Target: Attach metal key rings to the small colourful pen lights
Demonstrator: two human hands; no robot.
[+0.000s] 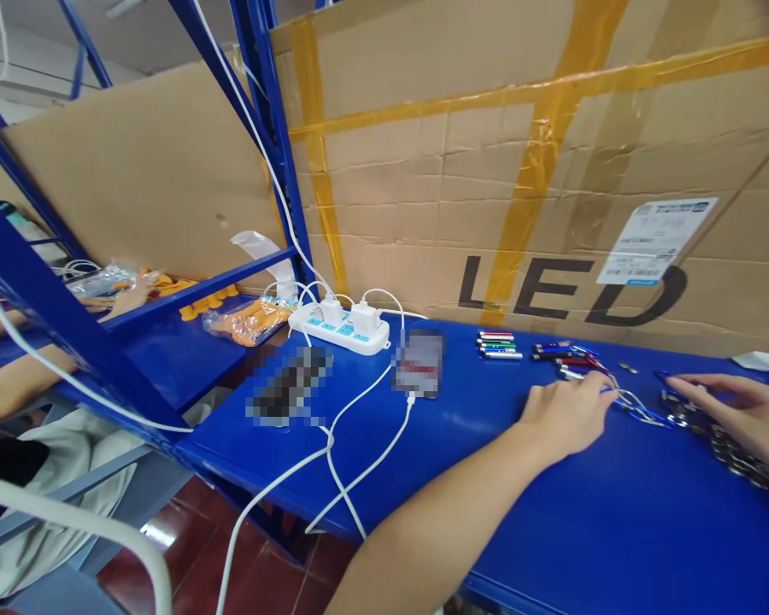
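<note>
Tubes (498,344) lie right of the phone (419,366), long axes running left to right! Farther right, the left hand (570,414) curls by more; well apart, the right hand (736,406) is at the chains (729,451), both grips unclear.

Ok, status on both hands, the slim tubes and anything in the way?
Left hand at the slim tubes, grip unclear. Right hand at dark metal pieces, hold also unclear. White cables lie left, clear of both hands.
</note>
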